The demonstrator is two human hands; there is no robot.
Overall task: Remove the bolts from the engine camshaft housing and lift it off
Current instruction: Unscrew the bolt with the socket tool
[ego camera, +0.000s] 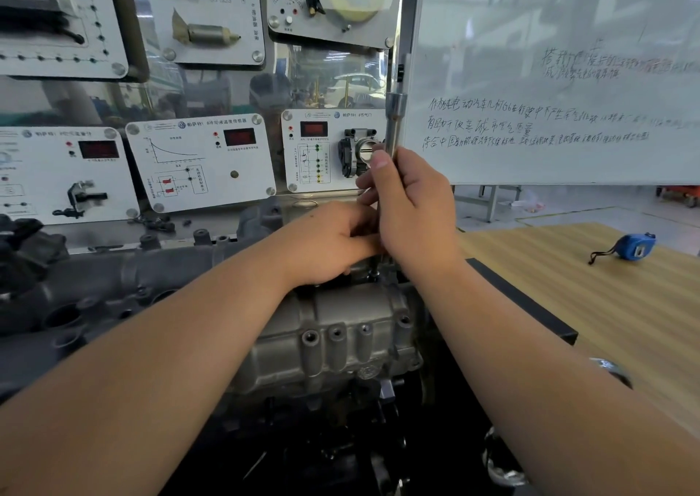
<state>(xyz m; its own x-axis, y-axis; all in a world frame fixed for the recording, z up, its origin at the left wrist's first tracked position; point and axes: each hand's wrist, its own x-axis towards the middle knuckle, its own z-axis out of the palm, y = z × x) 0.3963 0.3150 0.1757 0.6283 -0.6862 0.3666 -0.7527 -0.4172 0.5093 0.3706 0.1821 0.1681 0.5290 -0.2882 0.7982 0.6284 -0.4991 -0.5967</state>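
1. Head view: both forearms reach forward from the lower corners over the camshaft housing (pixel 341 329), a grey casting on the engine, left of the wooden worktop (pixel 606 306).
2. Right hand (pixel 413 207) is closed round an upright socket extension (pixel 394 132), thumb up along its shaft.
3. Left hand (pixel 329 245) is curled at the tool's lower end; what it pinches cannot be told.
4. A bolt (pixel 374 273) stands just beside the tool.
5. Judgement: bolt removal is in hand; the housing is not yet lifted.
6. Next: keep the tool square and turn the bolt out.
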